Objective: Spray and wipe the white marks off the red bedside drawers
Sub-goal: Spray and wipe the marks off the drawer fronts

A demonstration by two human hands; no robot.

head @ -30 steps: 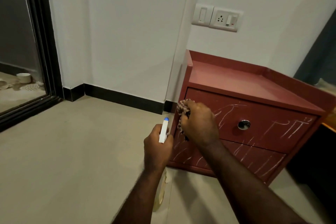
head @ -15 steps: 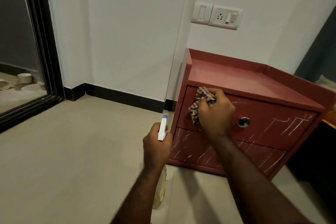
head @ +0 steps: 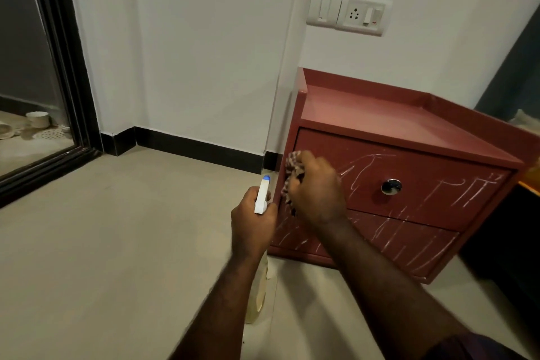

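The red bedside drawers [head: 409, 131] stand against the white wall at the right, with two drawer fronts and a round metal knob [head: 391, 186]. White scribble marks [head: 467, 190] cover both fronts. My right hand [head: 317, 188] grips a bunched checked cloth [head: 292, 172] and presses it on the left end of the top drawer. My left hand [head: 252, 222] holds a spray bottle [head: 262, 195] with a white head and blue nozzle tip, just left of the drawers. The bottle's body hangs below my hand, mostly hidden by my wrist.
A switch and socket plate [head: 349, 14] is on the wall above the drawers. A dark-framed glass door [head: 62, 67] stands at the left, with a black skirting [head: 198, 152] along the wall. Beige tiled floor [head: 102, 242] spreads in front. Dark furniture [head: 508, 242] adjoins the drawers' right side.
My right hand swept the cloth right along the top drawer, then back to its left end and lower. The left hand with the bottle stayed almost still.
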